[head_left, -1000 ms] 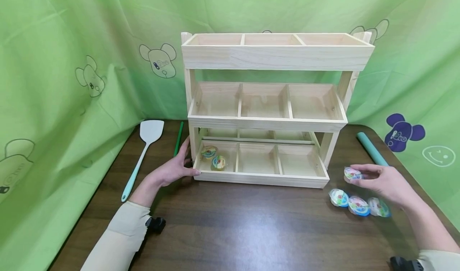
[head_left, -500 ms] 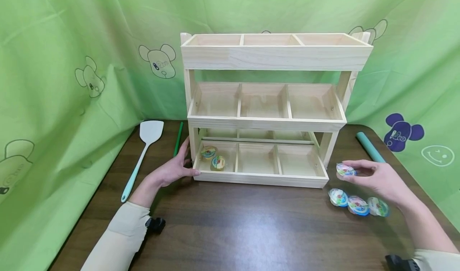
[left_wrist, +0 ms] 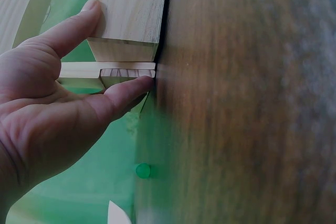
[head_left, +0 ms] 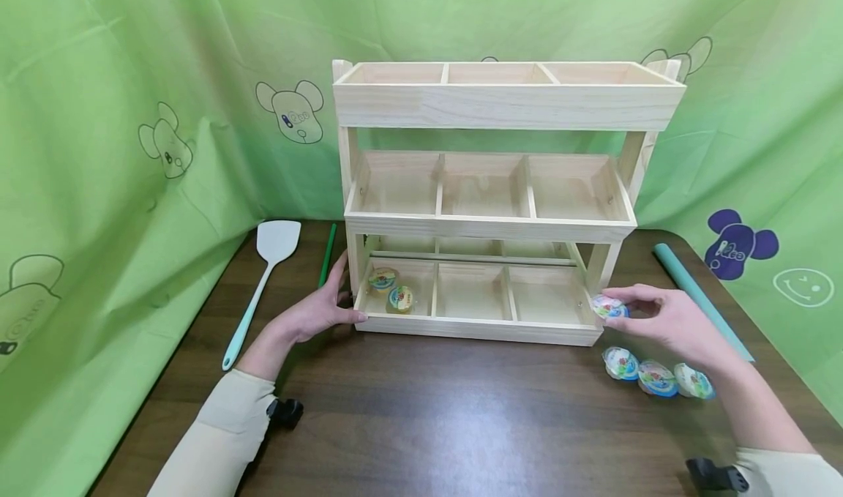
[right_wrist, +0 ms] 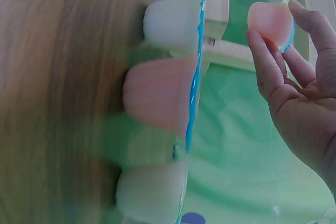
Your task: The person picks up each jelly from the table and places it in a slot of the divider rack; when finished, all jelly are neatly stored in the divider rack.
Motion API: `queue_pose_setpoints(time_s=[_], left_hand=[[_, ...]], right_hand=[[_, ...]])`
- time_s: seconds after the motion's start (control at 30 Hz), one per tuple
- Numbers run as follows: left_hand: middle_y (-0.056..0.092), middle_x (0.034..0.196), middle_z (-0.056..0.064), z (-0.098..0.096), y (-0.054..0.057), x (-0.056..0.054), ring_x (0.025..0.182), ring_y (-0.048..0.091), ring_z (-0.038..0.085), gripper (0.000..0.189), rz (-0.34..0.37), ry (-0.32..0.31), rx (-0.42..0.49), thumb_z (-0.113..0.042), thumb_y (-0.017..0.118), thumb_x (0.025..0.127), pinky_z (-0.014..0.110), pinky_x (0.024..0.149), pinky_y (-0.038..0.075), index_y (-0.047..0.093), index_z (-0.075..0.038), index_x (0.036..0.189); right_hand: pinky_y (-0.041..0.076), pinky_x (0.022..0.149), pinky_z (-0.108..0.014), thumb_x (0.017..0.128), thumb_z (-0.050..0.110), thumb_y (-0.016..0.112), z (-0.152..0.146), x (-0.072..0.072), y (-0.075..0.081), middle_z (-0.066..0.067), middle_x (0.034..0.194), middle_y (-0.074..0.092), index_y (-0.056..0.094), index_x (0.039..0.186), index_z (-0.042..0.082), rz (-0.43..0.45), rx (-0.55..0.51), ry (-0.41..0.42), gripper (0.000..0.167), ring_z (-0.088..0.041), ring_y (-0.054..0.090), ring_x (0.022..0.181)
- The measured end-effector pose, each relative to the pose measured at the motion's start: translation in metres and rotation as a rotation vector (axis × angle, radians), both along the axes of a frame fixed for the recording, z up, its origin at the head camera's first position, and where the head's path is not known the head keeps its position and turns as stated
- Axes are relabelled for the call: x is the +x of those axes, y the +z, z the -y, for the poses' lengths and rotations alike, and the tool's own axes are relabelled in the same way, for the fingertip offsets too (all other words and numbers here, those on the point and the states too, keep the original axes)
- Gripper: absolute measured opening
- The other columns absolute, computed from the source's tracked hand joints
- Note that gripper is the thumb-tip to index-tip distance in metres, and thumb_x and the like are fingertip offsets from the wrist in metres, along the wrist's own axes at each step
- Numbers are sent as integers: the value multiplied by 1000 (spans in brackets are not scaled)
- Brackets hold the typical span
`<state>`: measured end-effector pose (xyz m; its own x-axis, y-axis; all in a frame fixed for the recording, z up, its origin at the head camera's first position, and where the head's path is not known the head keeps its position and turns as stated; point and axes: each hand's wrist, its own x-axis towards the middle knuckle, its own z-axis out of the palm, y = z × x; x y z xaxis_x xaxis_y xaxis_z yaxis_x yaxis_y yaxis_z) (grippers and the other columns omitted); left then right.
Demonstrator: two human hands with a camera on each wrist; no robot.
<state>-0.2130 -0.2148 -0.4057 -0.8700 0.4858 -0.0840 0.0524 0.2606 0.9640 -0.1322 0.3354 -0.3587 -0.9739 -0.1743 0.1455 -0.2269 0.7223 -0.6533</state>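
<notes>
My right hand (head_left: 672,325) pinches a jelly cup (head_left: 609,307) between thumb and fingers, beside the right end of the rack's bottom tray. In the right wrist view this jelly cup (right_wrist: 270,22) is pinkish with a blue-edged lid. My left hand (head_left: 320,308) rests against the lower left corner of the wooden rack (head_left: 481,329), thumb on the front board and fingers stretched along the side. Two jelly cups, one behind (head_left: 383,278) and one in front (head_left: 400,299), lie in the bottom tray's left compartment. Three more jelly cups (head_left: 657,378) stand on the table below my right hand.
Three tiers, each split into three compartments, make up the rack. A white spatula (head_left: 266,281) and a green stick (head_left: 327,255) lie on the table at left. A teal roll (head_left: 701,299) lies at right, partly behind my right hand. Green cloth (head_left: 197,58) hangs around the table.
My right hand has moved left with the jelly cup, from above the other cups to the right end of the bottom tray. My left hand has stayed in place.
</notes>
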Motion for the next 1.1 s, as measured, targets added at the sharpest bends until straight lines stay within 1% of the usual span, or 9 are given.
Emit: queue_pose_setpoints(time_s=[0.1, 0.17, 0.33, 0.53, 0.7, 0.93, 1.1], left_hand=[[-20, 165, 16, 0, 0, 0, 144, 10, 58, 126, -4, 1, 0, -2, 77, 87, 63, 109, 29, -24, -29, 158], [-19, 165, 16, 0, 1, 0, 144, 10, 58, 126, -4, 1, -2, -2, 77, 87, 62, 109, 29, -24, -29, 158], [-21, 165, 15, 0, 2, 0, 144, 11, 58, 126, -6, 1, -4, -2, 77, 87, 62, 109, 30, -24, -29, 158], [-23, 164, 14, 0, 1, 1, 144, 11, 58, 126, -5, 2, -8, -3, 78, 88, 61, 109, 30, -23, -28, 158], [-22, 164, 14, -1, 1, 1, 144, 11, 58, 126, -8, -1, -7, -3, 78, 88, 61, 109, 31, -23, -28, 158], [-22, 165, 14, 0, 0, 0, 144, 10, 58, 126, -5, 1, -4, -2, 78, 87, 62, 110, 29, -23, -29, 158], [-23, 164, 14, 0, 0, 0, 144, 10, 58, 126, -7, 0, -2, -3, 78, 87, 62, 109, 29, -23, -29, 158]], right_hand=[[46, 78, -14, 88, 29, 81, 7, -4, 1, -7, 119, 70, 71, 129, 15, 7, -10, 13, 44, 2, 60, 99], [46, 78, -14, 87, 27, 82, 13, -7, 1, -8, 119, 70, 71, 128, 14, -2, -22, 31, 44, 1, 60, 99], [49, 75, -18, 87, 24, 83, 28, -16, -1, -6, 109, 72, 73, 125, 12, -2, -70, 76, 41, -6, 64, 93], [50, 72, -23, 85, 24, 84, 44, -27, 0, -7, 106, 71, 72, 126, 11, 55, -95, 108, 44, -13, 62, 89], [49, 73, -22, 85, 24, 84, 56, -35, -1, -5, 104, 71, 73, 124, 12, 63, -107, 135, 42, -12, 62, 90], [49, 73, -23, 84, 23, 85, 72, -43, -4, -7, 102, 71, 74, 122, 11, 101, -172, 172, 41, -14, 63, 91], [49, 73, -23, 83, 24, 86, 84, -51, -6, -6, 103, 71, 75, 120, 12, 107, -177, 187, 41, -16, 64, 93]])
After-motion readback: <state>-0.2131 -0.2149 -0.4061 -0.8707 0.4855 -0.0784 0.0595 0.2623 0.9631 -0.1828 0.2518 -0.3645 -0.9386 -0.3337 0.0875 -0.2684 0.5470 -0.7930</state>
